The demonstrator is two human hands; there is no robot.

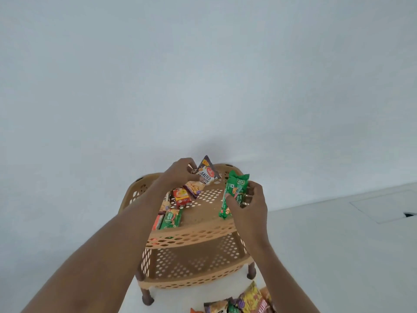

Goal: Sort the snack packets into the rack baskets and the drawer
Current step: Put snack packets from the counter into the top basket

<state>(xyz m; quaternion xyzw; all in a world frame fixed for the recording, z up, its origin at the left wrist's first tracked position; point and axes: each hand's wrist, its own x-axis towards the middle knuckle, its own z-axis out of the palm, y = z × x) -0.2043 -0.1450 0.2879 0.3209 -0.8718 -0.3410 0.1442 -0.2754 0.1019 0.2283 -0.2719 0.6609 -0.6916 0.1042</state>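
A tan perforated plastic rack (191, 236) stands against the white wall. Over its top basket, my left hand (180, 172) pinches a purple and white salted peanuts packet (204, 177). My right hand (250, 204) grips a strip of green snack packets (232, 195) hanging above the basket's right side. Several packets lie in the top basket at its left: a red one (181, 197) and a green one (172, 219) among them. The lower basket (194, 260) looks bare where I can see it. No drawer shows.
A heap of loose snack packets (243, 301) lies on the white floor in front of the rack, at the bottom edge of the view. A recessed panel (383, 206) shows in the floor to the far right. The rack's brown legs (147, 298) stand on the floor.
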